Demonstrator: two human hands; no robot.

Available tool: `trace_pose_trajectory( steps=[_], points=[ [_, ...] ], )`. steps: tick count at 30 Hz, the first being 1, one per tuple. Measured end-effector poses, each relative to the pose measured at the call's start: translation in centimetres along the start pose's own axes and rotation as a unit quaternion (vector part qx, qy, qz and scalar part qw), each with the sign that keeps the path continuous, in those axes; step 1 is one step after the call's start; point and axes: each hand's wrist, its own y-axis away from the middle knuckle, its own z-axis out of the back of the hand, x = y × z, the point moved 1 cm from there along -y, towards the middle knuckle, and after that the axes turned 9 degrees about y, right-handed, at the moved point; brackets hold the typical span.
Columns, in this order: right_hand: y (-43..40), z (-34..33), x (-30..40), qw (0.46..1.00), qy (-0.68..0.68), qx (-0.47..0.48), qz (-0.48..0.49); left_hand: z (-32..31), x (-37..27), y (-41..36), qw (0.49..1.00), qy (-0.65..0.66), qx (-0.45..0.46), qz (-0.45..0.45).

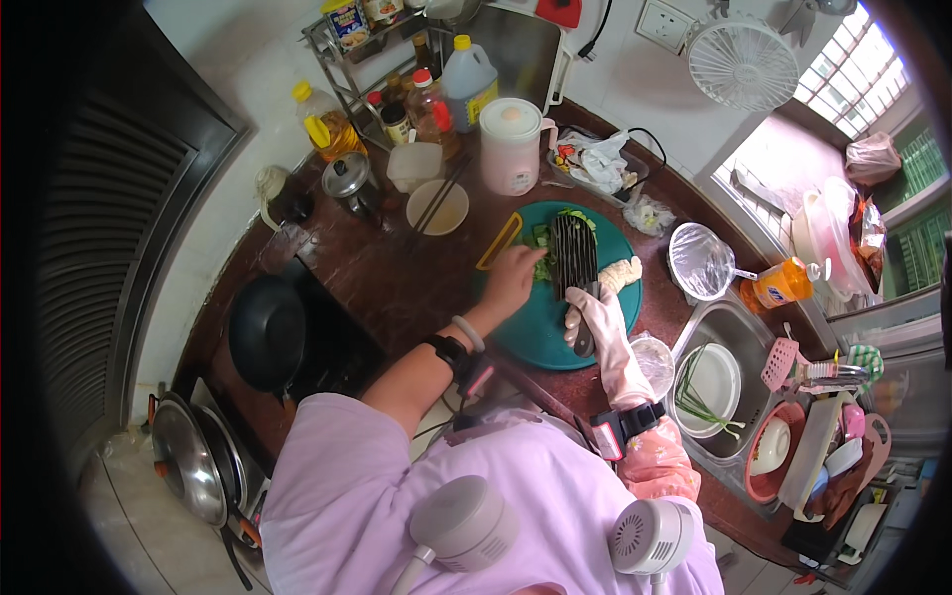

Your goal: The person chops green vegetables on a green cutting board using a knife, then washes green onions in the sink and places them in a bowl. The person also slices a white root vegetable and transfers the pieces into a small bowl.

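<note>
My right hand (606, 327), in a pale rubber glove, grips the dark handle of a kitchen knife (574, 249). The knife's broad, dark-streaked blade lies over a round green cutting board (539, 335), pointing away from me. Chopped green vegetable pieces (541, 239) sit left of the blade and past its far end. My bare left hand (513, 281) is beside the blade's left edge, index finger extended towards the greens; its other fingers are partly hidden, so a hold cannot be made out. A pale lumpy thing (621, 274) lies right of the knife. A yellow loop handle (500, 242) shows at the board's left edge.
Behind the board stand a pink-white electric pot (511, 152) and a bowl with chopsticks (437, 208). A black frying pan (268, 333) is at left. To the right are a film-covered bowl (699, 260), an orange soap bottle (777, 284) and a sink (695, 327) holding green stalks (695, 390).
</note>
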Motion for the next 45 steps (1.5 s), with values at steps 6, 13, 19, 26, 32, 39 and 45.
trace_pose_trajectory(
  steps=[6,13,19,26,32,39,45],
  points=[
    [-0.4,0.4,-0.5,0.998,-0.057,-0.012,-0.013,-0.7,0.2,-0.3,0.991,-0.127,0.027,-0.027],
    [0.0,1.0,-0.8,0.998,-0.062,0.024,-0.018,-1.6,0.4,-1.1,0.985,-0.142,0.085,-0.038],
    [0.5,1.2,-0.5,0.997,-0.070,0.013,-0.006,-1.6,0.9,-1.7,0.988,-0.139,0.060,0.018],
    [0.2,1.6,-0.9,0.998,-0.034,0.052,0.015,-2.4,0.0,-3.9,0.988,-0.154,0.014,-0.010],
    [-0.9,1.7,-1.2,0.997,-0.065,0.009,0.029,-1.4,1.4,-3.5,0.974,-0.190,0.122,-0.019],
    [-0.7,0.9,0.4,0.997,-0.074,0.017,0.020,-1.9,-0.1,-2.6,0.982,-0.161,0.100,-0.006],
    [2.8,1.3,1.7,0.846,0.405,-0.167,0.303,0.5,1.4,-3.0,0.981,-0.191,0.023,0.039]
  ],
)
